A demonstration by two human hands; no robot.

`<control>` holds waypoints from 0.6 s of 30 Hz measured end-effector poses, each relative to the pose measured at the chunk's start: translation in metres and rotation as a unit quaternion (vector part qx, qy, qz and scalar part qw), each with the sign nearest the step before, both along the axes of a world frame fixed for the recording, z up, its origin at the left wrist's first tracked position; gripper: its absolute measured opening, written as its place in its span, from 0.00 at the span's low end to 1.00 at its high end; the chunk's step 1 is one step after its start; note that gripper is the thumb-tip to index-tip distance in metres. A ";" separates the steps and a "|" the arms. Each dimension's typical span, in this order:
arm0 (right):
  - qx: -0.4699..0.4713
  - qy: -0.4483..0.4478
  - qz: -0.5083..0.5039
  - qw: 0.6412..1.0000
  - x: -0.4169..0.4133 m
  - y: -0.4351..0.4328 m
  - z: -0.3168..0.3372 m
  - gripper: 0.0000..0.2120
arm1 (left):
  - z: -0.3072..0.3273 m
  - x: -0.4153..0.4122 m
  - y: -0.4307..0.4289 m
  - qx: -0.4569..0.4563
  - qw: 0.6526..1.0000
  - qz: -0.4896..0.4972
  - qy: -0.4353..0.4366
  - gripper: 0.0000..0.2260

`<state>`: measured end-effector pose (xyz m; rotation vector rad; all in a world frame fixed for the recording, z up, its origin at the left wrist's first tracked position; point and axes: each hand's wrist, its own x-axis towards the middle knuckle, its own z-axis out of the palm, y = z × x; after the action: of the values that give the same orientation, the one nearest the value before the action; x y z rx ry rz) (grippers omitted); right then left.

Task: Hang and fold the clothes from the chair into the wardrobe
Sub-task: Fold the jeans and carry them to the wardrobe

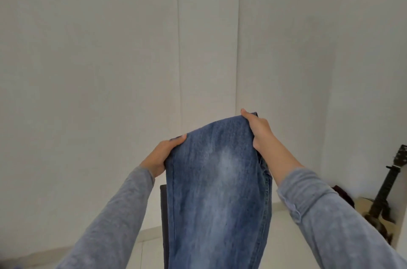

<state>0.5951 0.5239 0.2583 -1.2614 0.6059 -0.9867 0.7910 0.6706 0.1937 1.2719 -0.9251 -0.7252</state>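
A pair of faded blue jeans [217,191] hangs in front of me, held up by its top edge at chest height. My left hand [161,155] grips the left corner of that edge, thumb on the front. My right hand [258,130] grips the right corner, a little higher and farther away. The denim drops straight down past the bottom of the view. Behind the jeans a dark upright piece [164,220], perhaps the chair's back, shows only as a narrow strip. The wardrobe is not in view.
A plain white wall [110,59] with vertical seams fills the background. An acoustic guitar [383,198] leans in the right corner beside something dark red [343,194]. Pale floor [149,244] shows at the bottom.
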 end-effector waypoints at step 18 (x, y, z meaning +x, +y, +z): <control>-0.046 0.123 0.118 0.984 -0.004 -0.001 -0.086 0.11 | -0.018 0.018 -0.019 -0.037 0.983 0.127 0.124 0.09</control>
<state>0.5908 0.5226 0.1724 -1.5142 0.5892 -0.6732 0.8088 0.6516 0.1758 1.1758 -0.5695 -0.6255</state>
